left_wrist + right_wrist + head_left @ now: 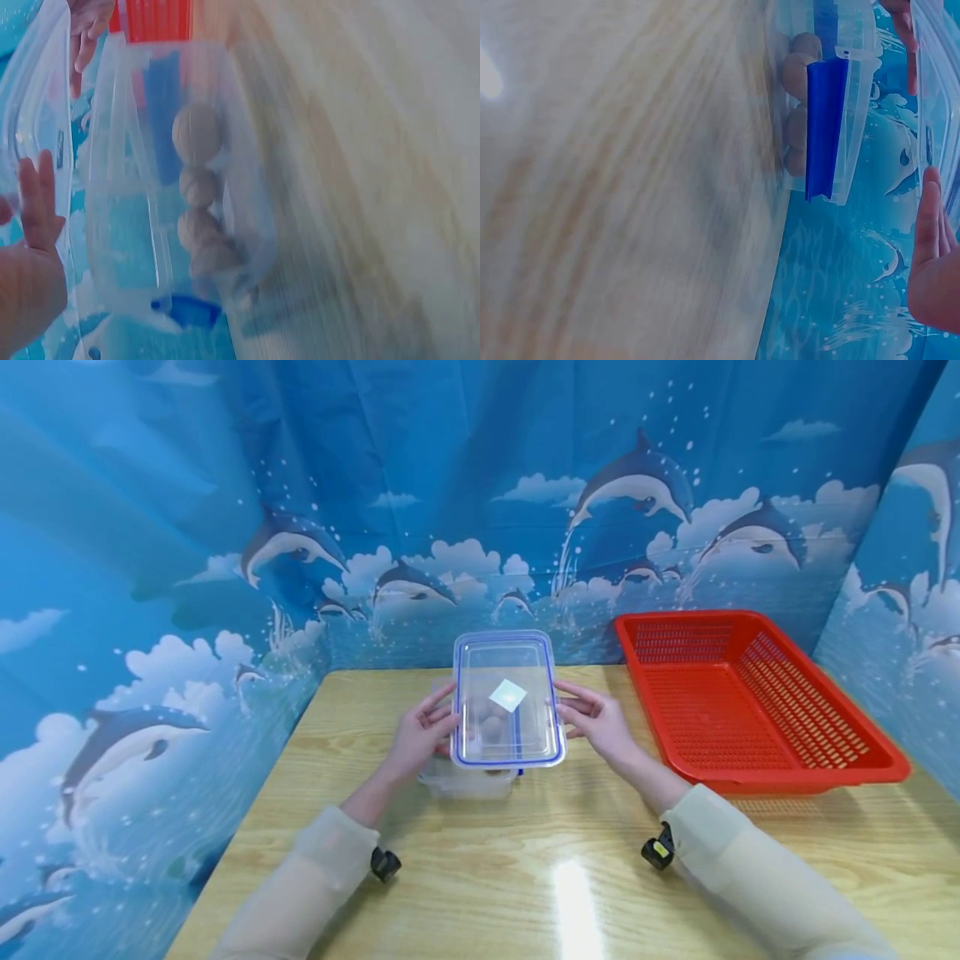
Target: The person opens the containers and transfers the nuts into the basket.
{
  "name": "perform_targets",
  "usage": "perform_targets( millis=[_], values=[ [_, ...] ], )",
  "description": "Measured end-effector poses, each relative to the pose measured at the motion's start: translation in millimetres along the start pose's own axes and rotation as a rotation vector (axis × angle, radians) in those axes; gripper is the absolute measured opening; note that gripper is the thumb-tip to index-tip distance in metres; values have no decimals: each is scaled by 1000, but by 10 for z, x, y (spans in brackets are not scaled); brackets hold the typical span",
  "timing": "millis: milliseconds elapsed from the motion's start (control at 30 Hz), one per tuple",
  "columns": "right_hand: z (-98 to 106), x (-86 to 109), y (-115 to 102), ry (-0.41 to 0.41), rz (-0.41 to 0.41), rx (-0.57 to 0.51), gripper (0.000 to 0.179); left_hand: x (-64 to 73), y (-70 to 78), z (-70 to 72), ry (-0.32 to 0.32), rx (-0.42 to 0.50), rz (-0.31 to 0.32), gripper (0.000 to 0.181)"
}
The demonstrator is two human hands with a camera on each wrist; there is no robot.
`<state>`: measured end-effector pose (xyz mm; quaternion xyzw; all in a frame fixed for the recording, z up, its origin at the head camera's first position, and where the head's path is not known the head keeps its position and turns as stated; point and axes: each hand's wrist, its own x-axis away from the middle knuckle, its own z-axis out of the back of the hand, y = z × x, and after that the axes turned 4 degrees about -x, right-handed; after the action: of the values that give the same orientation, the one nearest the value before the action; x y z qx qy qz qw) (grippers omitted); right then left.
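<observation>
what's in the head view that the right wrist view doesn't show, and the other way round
Only the head view shows the red basket, the sleeves and the wrist cameras.

Only the right wrist view shows the blue flap broadside and the gap between the lid and the box.

Both show the lid between the left hand and right hand, the brown balls in the box, the table and the dolphin backdrop.

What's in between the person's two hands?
A clear lid with a blue rim. The head view shows it between the left hand and the right hand, which hold its sides.
</observation>
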<state>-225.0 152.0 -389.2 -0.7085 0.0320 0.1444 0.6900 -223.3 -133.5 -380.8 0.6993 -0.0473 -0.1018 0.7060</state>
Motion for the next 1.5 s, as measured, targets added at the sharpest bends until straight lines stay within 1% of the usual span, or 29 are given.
perform_targets(
  millis=[133,267,333,433,500,567,667,767,900,1000,1100,1167,1233,1367,1433,1500],
  values=[
    [33,68,22,36,-23,14,40,17,-27,-128,17,-45,33,58],
    [58,162,43,100,-60,29,39,28,-72,-277,19,-60,27,56],
    [70,219,41,133,-64,23,38,28,-93,-358,15,-47,24,56],
    [93,312,26,178,-55,15,37,22,-122,-478,1,-19,30,57],
    [118,375,17,199,-21,46,36,17,-145,-553,-20,4,30,58],
    [146,433,5,220,1,74,36,18,-155,-623,-46,0,27,58],
    [183,510,-29,239,5,93,36,26,-151,-719,-81,-17,34,61],
    [204,572,-96,245,-23,61,38,32,-131,-807,-99,-7,54,63],
    [219,623,-192,268,-17,37,38,13,-135,-928,-110,69,83,63],
    [221,632,-231,291,-3,12,38,2,-145,-1017,-91,124,105,62],
    [223,629,-227,300,7,-7,38,-3,-145,-1082,-46,163,98,62],
    [220,627,-211,305,15,-7,37,-10,-140,-1107,-24,177,70,61],
    [217,626,-189,306,26,-2,37,-16,-135,-1118,-9,162,46,61],
    [203,618,-141,312,45,15,37,-14,-130,-1115,5,99,8,60],
    [195,608,-116,314,39,31,37,-3,-131,-1113,19,63,4,59],
    [187,593,-85,323,16,50,37,5,-142,-1121,36,17,-3,57]
  ],
)
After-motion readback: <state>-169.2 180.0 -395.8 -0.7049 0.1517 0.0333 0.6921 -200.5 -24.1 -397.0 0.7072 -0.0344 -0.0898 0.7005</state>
